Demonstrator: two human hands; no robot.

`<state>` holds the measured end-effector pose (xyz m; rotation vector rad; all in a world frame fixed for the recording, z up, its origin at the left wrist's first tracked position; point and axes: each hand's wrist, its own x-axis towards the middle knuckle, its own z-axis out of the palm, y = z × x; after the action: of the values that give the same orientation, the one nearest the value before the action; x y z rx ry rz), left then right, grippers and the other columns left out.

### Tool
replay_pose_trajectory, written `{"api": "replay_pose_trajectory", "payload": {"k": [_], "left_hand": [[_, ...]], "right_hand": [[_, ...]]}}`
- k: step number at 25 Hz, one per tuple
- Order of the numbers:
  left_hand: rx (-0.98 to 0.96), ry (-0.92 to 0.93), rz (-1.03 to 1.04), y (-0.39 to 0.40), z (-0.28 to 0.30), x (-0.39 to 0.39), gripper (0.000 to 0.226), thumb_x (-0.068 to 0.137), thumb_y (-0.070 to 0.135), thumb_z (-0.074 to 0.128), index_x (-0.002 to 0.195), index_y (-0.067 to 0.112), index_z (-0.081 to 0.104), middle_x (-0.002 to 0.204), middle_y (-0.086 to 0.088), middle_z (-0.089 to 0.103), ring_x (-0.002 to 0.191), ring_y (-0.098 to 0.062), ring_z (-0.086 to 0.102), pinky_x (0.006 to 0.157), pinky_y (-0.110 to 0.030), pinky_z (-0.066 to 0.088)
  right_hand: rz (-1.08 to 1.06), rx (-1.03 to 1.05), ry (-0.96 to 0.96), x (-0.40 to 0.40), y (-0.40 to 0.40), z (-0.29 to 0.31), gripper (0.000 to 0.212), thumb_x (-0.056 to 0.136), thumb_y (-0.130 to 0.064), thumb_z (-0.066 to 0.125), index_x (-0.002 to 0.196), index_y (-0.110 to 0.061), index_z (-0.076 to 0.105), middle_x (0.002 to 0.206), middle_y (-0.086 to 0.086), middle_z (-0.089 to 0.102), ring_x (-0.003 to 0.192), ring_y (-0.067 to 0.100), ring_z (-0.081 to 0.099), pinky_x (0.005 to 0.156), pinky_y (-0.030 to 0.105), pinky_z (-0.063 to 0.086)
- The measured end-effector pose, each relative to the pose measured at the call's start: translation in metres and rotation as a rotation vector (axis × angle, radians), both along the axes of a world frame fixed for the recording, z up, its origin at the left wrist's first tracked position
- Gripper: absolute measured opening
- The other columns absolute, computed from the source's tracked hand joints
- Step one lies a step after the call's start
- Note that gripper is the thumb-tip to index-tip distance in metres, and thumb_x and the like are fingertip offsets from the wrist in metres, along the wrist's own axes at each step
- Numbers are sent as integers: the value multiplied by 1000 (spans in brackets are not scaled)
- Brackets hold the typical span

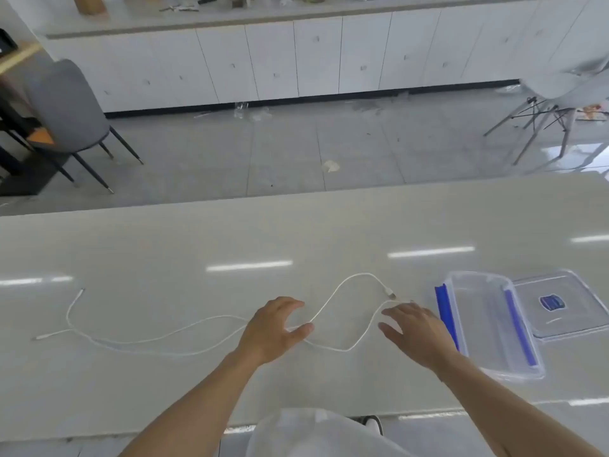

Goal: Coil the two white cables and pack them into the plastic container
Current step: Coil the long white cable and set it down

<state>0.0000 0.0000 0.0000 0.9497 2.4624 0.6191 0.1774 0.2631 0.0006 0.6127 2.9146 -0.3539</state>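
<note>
Nothing coiled yet; the person is only just reaching in, so this reads as the first pick-up. Two white cables (184, 328) are lying loose and snaking across the table (164, 239), ends far left, plugs near the right. Left hand (275, 328) is hovering over the middle strand, fingers spread, holding nothing. Right hand (417, 331) is spreading too, apart, beside the plug ends. Plastic container (487, 324) is sitting open just right of that hand, lid (560, 305) further right. Next move likely calls for pinching one end and winding loops. Plenty of bare tabletop far and left; near edge is running close under the forearms.
</note>
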Motion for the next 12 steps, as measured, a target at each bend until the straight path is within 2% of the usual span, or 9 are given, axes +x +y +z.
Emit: {"api": "replay_pose_trajectory", "payload": {"k": [4, 12], "left_hand": [[-74, 10, -53, 0, -14, 12, 60, 84, 68, 51, 135, 36, 53, 139, 15, 52, 126, -8, 48, 103, -26, 36], [-127, 67, -216, 24, -35, 31, 36, 91, 43, 60, 124, 30, 63, 125, 10, 62, 118, -16, 52, 99, -29, 33]], "right_hand": [[17, -51, -82, 14, -8, -13, 44, 100, -51, 44, 136, -30, 59, 136, -10, 64, 129, 14, 55, 107, 34, 44], [77, 50, -192, 10, 10, -23, 39, 103, -35, 45, 140, -26, 54, 135, -4, 64, 121, 19, 59, 97, 34, 49]]}}
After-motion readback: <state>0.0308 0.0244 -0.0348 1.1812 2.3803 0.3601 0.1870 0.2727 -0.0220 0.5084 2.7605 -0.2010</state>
